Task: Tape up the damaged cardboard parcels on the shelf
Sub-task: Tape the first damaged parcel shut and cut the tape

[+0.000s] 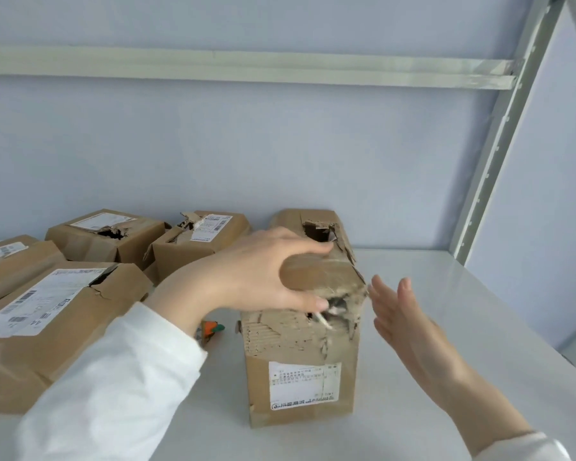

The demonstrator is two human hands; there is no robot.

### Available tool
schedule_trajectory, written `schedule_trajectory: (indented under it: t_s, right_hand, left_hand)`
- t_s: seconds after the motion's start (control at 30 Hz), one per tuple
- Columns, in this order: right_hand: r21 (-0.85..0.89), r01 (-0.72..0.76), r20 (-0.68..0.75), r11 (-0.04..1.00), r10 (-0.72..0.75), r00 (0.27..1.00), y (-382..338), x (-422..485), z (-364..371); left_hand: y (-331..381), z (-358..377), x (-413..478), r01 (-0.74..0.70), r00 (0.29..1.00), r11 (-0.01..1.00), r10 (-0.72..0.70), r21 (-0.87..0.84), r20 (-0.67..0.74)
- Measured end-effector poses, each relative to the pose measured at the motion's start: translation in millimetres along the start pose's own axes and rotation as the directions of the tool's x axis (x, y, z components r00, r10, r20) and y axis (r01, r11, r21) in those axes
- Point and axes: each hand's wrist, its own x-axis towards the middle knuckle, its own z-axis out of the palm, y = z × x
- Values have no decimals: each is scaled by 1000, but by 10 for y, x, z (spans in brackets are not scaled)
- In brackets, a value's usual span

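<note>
We see the tall brown parcel (300, 347) standing upright on the white shelf (463, 327), mid-view. Its top has a ragged hole (316, 232) at the 12 o'clock end. The 6 o'clock edge is ripped open, and the outer paper is peeled off the upper front, baring the corrugated ribs. A white label (305, 384) sits low on the front. Our left hand (256, 271) arches over the top, fingers curled toward the hole and thumb at the torn front edge. Our right hand (403, 314) hovers at 3 o'clock, fingers straight and spread, not touching. Four other torn parcels (57, 327) lie from 9 to 11 o'clock.
</note>
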Motion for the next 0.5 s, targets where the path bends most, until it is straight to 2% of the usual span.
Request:
schedule_trajectory:
  t_s: [0.1, 0.2, 0.27, 0.33, 0.37, 0.43, 0.47, 0.5]
  right_hand:
    - [140, -143, -51, 980, 151, 987, 117, -35, -70]
    - [177, -30, -183, 984, 63, 981, 47, -105, -96]
    - [180, 66, -246, 981, -20, 969, -8, -117, -175]
    - [322, 73, -265, 944, 16, 964, -55, -126, -144]
    - [347, 65, -240, 936, 22, 970, -59, -137, -126]
    - [266, 55, -236, 962, 10, 972, -8, -144, -54]
    - [227, 42, -228, 973, 11, 974, 26, -154, -11]
    - [199, 34, -227, 979, 12, 974, 82, -157, -5]
  left_hand:
    - [-186, 59, -66, -68, 975, 923, -20, -378, -223]
    - [-247, 384, -199, -178, 931, 772, -69, -610, -360]
    - [-264, 630, -306, -186, 939, 676, -90, -713, -331]
    - [-241, 806, -336, -165, 961, 612, -78, -773, -267]
    - [-301, 906, -455, -213, 959, 552, -38, -806, -279]
    - [-425, 1114, -480, -282, 890, 362, -247, -888, -383]
    - [-354, 1110, -471, -279, 876, 283, -316, -918, -363]
    - [-243, 1095, -464, -238, 871, 245, -375, -940, -318]
